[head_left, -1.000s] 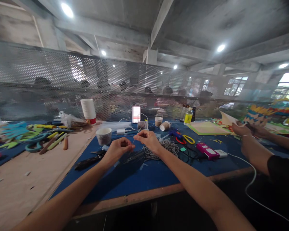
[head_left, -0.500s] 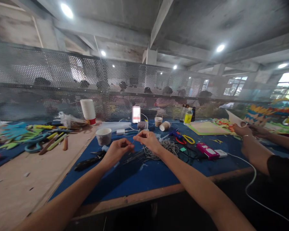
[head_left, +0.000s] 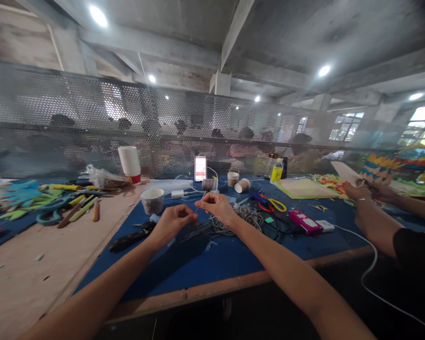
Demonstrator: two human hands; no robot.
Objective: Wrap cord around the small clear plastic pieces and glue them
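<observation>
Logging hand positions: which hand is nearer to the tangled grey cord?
Right. In view, the right hand overlaps the left side of the tangled grey cord; the left hand is farther left, clear of it.

The mat (head_left: 191,276) is deep blue, the desk (head_left: 24,283) pinkish tan. The cord (head_left: 253,219) is grey; the box (head_left: 299,219) magenta with white patches; the stacked cups (head_left: 129,163) white above red; the neighbour's sleeve (head_left: 416,245) black; the screen (head_left: 156,108) grey, densely dotted.

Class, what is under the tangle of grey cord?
The tangle appears to rest on the blue mat, which shows around it. Anything beneath its coils or hidden by the right hand cannot be seen.
</observation>
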